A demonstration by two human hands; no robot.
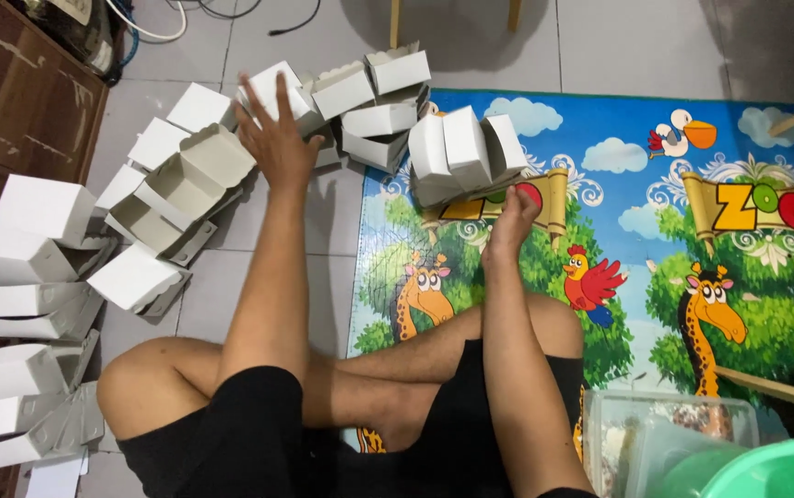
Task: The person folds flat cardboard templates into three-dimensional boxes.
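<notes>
I sit cross-legged on the floor. My left hand [275,134] reaches forward with fingers spread over a heap of white folded cardboard boxes [196,175], its fingertips against one box [272,89]. My right hand [511,217] grips the underside of a small stack of flat white box blanks [464,152], held up over the play mat. Both forearms stretch out above my knees.
A colourful animal-print play mat [655,267] covers the floor at right. More white boxes [23,304] pile up along the left beside a dark wooden cabinet [10,101]. A clear plastic container [655,433] and a green bowl [775,470] sit at lower right. Cables lie at the top.
</notes>
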